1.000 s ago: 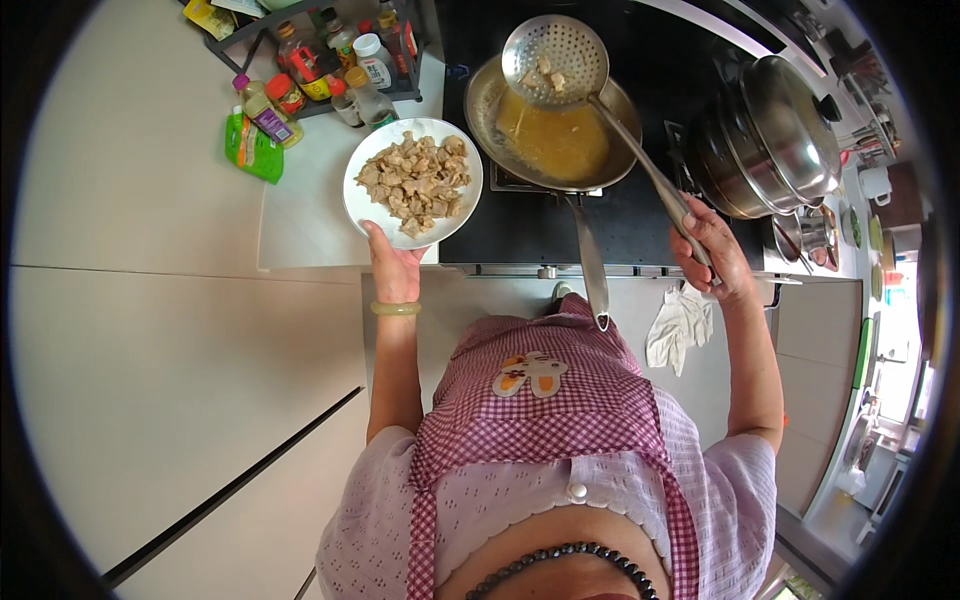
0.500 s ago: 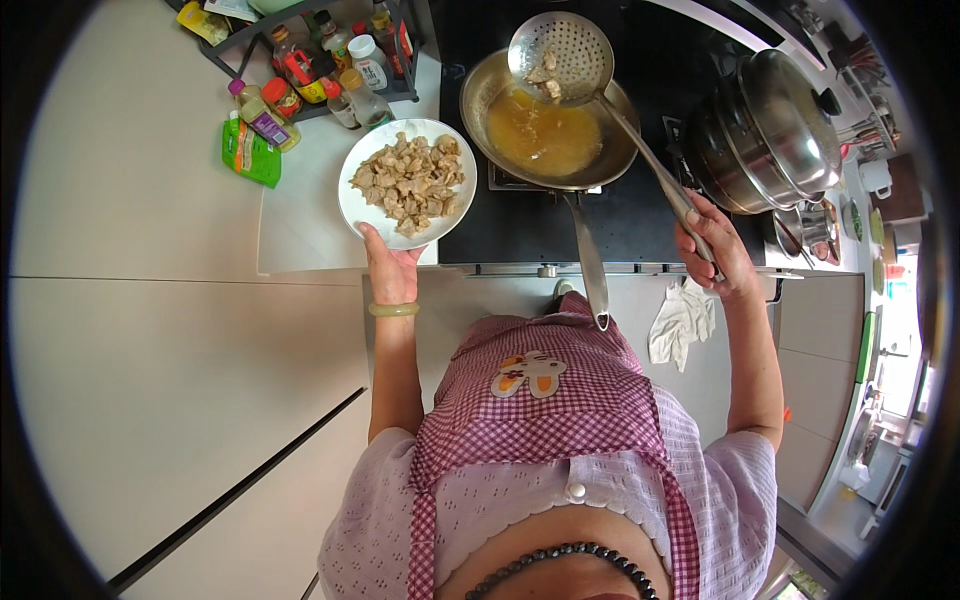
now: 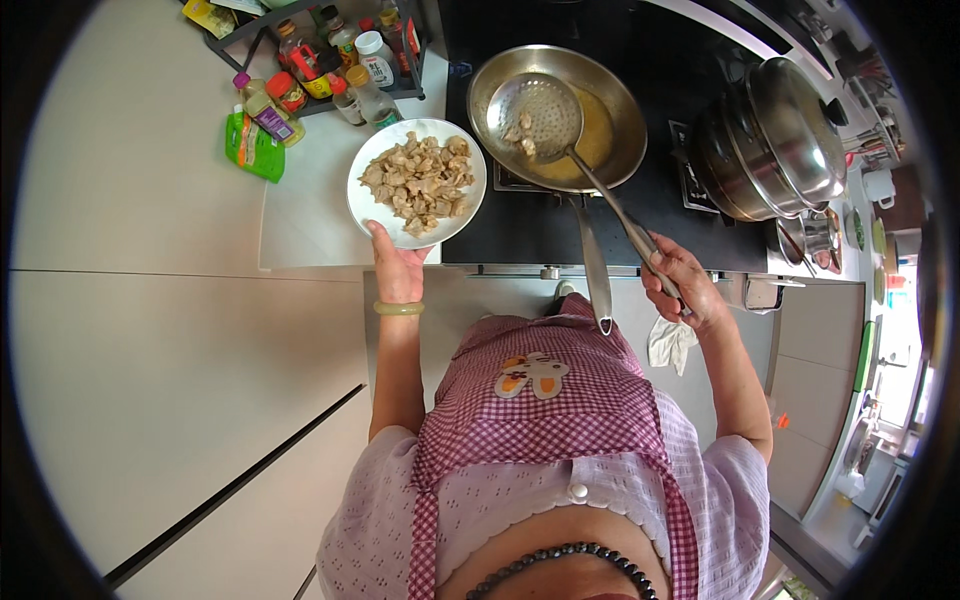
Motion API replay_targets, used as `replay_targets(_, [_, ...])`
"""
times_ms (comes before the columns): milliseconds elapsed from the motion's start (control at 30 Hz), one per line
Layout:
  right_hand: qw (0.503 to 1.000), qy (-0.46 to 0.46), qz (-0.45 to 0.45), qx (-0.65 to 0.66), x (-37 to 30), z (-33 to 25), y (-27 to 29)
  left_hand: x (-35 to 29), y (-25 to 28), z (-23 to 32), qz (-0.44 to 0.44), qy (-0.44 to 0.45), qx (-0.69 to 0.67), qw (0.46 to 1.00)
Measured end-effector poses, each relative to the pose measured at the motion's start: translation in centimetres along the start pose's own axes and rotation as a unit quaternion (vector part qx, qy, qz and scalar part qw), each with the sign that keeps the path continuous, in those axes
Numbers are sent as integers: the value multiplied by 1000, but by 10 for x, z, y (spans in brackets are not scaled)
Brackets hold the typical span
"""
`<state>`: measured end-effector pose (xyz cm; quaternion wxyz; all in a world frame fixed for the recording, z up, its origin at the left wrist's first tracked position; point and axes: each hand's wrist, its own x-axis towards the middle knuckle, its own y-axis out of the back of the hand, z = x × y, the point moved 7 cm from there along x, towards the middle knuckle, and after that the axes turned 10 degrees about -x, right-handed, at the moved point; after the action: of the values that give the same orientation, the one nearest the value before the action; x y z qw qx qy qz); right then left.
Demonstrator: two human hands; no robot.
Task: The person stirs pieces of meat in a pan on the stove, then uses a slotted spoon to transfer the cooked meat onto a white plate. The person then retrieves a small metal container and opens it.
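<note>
My left hand holds the near rim of a white plate, thumb on top. Pale brown slices of cooked meat cover the plate's middle. In my right hand, the fingers are wrapped round the long metal handle of a perforated skimmer. Its bowl hangs over the frying pan, with a few small meat pieces in it. Yellowish-brown oil lies in the pan, partly hidden by the skimmer. The pan's handle points toward me, touched by neither hand.
A large lidded steel pot stands on the stove to the right. At the back left are a rack of bottles and a green pouch. A white cloth shows below the counter edge on the right.
The skimmer has moved left and nearer to me, from the pan's far edge to over its left part. My right hand has shifted left and slightly nearer. The plate stays almost in place.
</note>
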<state>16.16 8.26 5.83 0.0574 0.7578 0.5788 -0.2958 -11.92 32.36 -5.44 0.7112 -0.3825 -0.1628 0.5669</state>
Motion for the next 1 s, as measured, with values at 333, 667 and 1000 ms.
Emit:
replay_targets(333, [1000, 1, 3, 4, -8, 5, -1, -5, -4, 0, -18, 11, -28, 999])
replay_targets(667, [999, -18, -1, 38, -10, 10, 2, -3, 4, -3, -18, -7, -3, 1000])
replay_targets(1000, [997, -12, -1, 77, -16, 1, 0, -4, 16, -7, -9, 1, -25, 1000])
